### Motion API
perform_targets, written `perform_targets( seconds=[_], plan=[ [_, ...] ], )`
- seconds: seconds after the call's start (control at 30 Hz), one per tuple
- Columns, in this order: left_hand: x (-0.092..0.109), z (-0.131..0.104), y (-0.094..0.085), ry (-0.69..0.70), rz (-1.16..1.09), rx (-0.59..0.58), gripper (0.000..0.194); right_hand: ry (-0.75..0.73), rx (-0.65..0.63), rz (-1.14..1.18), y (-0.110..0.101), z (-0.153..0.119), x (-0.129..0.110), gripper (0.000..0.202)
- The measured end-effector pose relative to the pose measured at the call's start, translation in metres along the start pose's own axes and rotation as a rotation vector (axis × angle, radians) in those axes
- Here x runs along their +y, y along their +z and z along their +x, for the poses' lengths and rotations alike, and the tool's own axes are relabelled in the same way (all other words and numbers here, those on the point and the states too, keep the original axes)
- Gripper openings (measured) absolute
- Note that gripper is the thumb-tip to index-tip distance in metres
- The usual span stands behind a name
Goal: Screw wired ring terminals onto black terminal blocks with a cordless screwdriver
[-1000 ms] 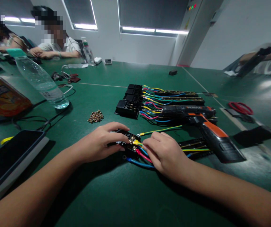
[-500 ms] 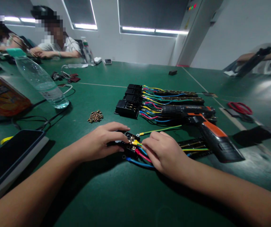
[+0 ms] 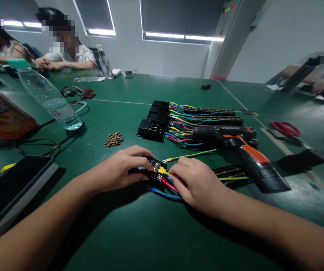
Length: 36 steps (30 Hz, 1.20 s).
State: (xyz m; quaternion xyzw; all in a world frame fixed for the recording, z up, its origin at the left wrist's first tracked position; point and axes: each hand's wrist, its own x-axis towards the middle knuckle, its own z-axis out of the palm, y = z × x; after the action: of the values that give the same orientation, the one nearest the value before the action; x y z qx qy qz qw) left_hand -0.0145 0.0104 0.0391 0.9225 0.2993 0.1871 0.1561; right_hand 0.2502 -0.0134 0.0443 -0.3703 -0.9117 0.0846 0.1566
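My left hand (image 3: 123, 167) grips a small black terminal block (image 3: 154, 178) from its left side, fingertips near the brass screws on top. Pinched in my right hand (image 3: 197, 180) is a yellow-tipped wire (image 3: 162, 171), its lug lying at the block's screws. A red-tipped wire (image 3: 167, 183) reaches the block just below it. The blue wire (image 3: 162, 192) has its ring lug lying off the block, on the near side. Beyond the block, a green-yellow wire (image 3: 191, 155) lies loose with its ring lug near the block's far corner.
A power drill (image 3: 252, 154) rests across wired strips at right. Several wired black blocks (image 3: 152, 130) stand beyond my hands. A pile of screws (image 3: 113, 139), a tilted water bottle (image 3: 51, 98) and a phone (image 3: 15, 188) lie leftward. People sit across the table.
My hands and the block have hardly moved. At the far right, another person's hands have come lower into view over the table.
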Motion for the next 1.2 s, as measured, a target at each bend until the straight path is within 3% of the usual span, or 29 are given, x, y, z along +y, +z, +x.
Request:
perform_targets(
  seconds=[0.43, 0.93, 1.2],
  plan=[
    [-0.0011, 0.0013, 0.003, -0.037, -0.068, -0.005, 0.02, -0.008, 0.017, 0.044, 0.005, -0.0002, 0.0016, 0.018],
    [0.007, 0.008, 0.0038, -0.023, -0.132, 0.018, 0.009, -0.031, 0.005, 0.006, 0.0097, -0.001, 0.0026, 0.02],
    [0.0023, 0.0083, 0.0081, -0.031, -0.121, 0.035, 0.014, -0.044, 0.008, 0.016, 0.0076, -0.001, 0.0015, 0.017]
  ],
)
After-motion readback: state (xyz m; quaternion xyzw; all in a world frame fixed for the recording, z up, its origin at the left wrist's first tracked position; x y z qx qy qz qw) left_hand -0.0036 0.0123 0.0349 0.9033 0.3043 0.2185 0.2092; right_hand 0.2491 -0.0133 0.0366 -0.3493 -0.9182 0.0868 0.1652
